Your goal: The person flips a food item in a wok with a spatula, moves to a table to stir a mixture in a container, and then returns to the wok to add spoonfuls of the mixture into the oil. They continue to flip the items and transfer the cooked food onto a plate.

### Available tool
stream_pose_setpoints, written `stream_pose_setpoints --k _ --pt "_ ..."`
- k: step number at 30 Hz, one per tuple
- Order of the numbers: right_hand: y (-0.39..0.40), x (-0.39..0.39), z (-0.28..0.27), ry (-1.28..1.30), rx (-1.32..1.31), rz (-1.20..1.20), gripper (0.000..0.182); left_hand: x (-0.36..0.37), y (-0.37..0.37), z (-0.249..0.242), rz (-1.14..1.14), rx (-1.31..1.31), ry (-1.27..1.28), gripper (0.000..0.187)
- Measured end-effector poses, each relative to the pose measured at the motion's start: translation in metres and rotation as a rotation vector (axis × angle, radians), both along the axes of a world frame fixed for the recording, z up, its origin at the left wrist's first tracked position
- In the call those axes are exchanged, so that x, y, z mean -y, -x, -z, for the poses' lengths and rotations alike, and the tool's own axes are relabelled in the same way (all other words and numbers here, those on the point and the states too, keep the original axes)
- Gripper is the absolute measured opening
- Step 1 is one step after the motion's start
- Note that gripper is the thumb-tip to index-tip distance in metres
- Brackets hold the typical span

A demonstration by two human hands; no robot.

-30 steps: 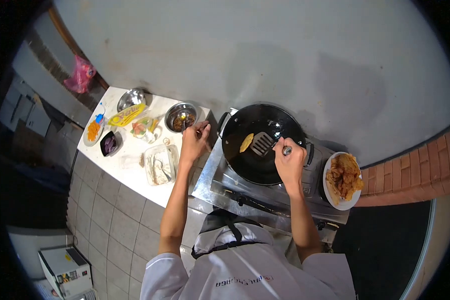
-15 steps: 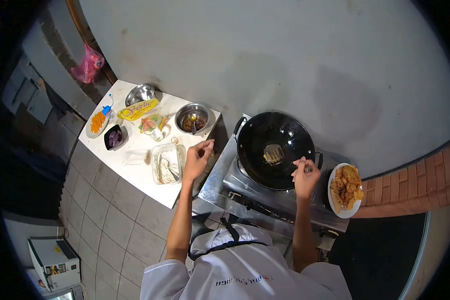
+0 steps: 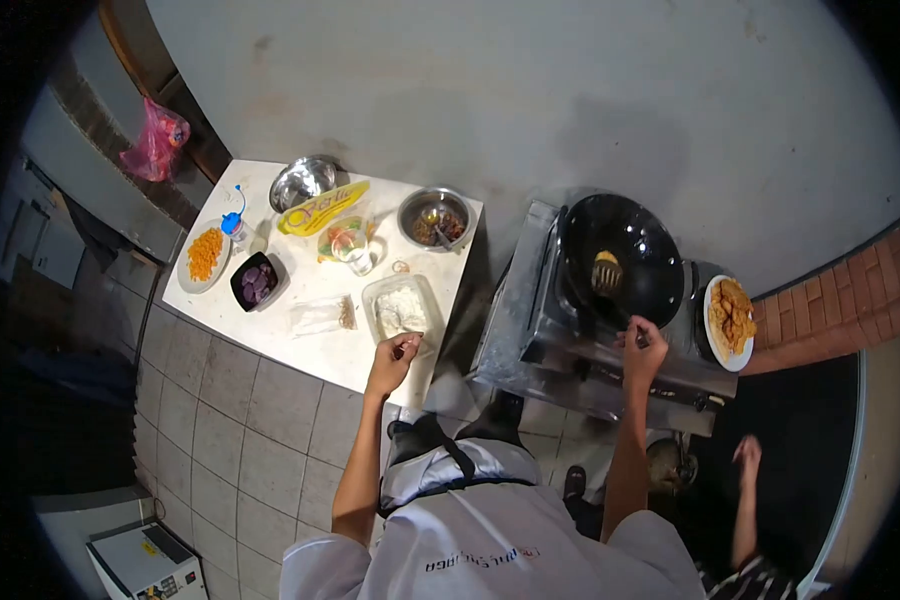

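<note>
My right hand (image 3: 643, 350) is closed around the handle of a slotted turner (image 3: 607, 278), whose head is inside the black wok (image 3: 662, 235). A small yellow-brown fried piece (image 3: 606, 257) lies at the tip of the turner. Over the near edge of a clear rectangular container (image 3: 429, 300) of white flour (image 3: 400, 305), my left hand (image 3: 394, 366) has its fingers pinched together on a spoon's handle, which they mostly hide. A plate (image 3: 711, 322) of golden fried pieces (image 3: 733, 318) sits right of the wok.
The white table (image 3: 270, 335) holds a plate of orange shreds (image 3: 206, 253), a dark bowl of purple pieces (image 3: 257, 283), metal bowls (image 3: 305, 183), a yellow packet (image 3: 325, 207) and a blue-capped bottle (image 3: 236, 229). Another person's hand (image 3: 748, 450) shows at lower right, beside a brick ledge (image 3: 830, 260).
The view has swung left. My left hand has moved from beside the flour container onto its near edge, at the spoon. The turner's head has shifted in the wok. Another person has come into view.
</note>
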State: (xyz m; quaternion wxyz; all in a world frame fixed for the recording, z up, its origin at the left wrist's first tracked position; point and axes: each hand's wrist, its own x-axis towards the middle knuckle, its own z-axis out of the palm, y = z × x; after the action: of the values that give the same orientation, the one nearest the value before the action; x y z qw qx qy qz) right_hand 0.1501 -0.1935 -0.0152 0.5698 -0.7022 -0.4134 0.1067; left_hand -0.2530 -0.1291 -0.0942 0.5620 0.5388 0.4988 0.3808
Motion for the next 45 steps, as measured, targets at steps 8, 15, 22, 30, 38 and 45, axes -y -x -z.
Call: stream_pose_setpoints --k 8,15,22,30,38,45 --pt "0.085 0.014 -0.065 0.597 0.634 0.324 0.040 0.023 0.064 -0.006 -0.010 -0.050 0.021 0.023" --pt "0.236 -0.085 -0.047 0.257 0.434 -0.388 0.015 0.074 0.148 0.022 -0.270 0.021 0.058 0.025" --pt "0.246 -0.143 0.138 0.716 0.724 -0.547 0.042 0.135 0.215 0.010 -0.594 -0.098 0.138 0.025" --pt "0.234 -0.131 0.189 0.824 0.472 -0.687 0.041 0.143 0.230 0.029 -0.643 -0.077 0.152 0.023" --pt "0.267 -0.115 0.179 0.624 0.310 -0.837 0.032 0.089 0.213 0.045 -0.373 -0.054 0.209 0.028" --pt "0.302 -0.093 0.176 0.728 0.269 -0.723 0.026 0.057 0.182 0.045 -0.310 0.048 0.215 0.026"
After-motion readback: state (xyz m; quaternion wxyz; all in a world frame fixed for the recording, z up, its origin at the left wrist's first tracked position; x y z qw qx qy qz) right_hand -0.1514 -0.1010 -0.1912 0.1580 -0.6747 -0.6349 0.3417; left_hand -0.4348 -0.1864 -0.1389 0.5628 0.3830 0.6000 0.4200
